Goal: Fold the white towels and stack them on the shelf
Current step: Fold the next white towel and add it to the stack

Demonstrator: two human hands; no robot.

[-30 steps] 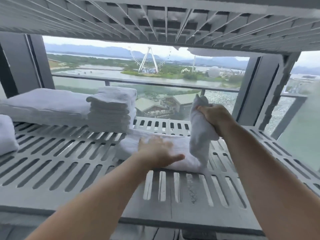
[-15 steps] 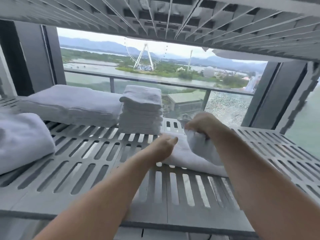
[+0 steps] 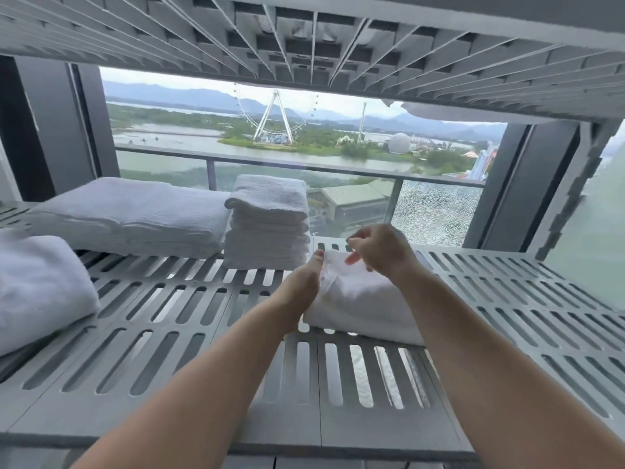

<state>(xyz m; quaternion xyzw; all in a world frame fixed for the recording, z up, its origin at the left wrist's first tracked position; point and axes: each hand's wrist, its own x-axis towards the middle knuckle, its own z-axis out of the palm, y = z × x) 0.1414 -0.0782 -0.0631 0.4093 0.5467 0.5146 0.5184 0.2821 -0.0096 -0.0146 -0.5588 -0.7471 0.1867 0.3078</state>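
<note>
touching one folded towel (image 3: pixel 362 299): left hand (image 3: pixel 302 282), grip unclear; right hand (image 3: pixel 382 252) slack above; three other piles (image 3: pixel 267 221).

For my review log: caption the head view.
Left hand touches a folded towel on the slatted shelf, right hand above it.

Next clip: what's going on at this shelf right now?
A person is working on a folded white towel lying on the slatted shelf. The left hand is against the towel's left edge, thumb on top; whether it grips is unclear. The right hand hovers just above the towel, fingers loosely curled, holding nothing. Behind, to the left, stand a stack of small folded towels and larger folded towels.
</note>
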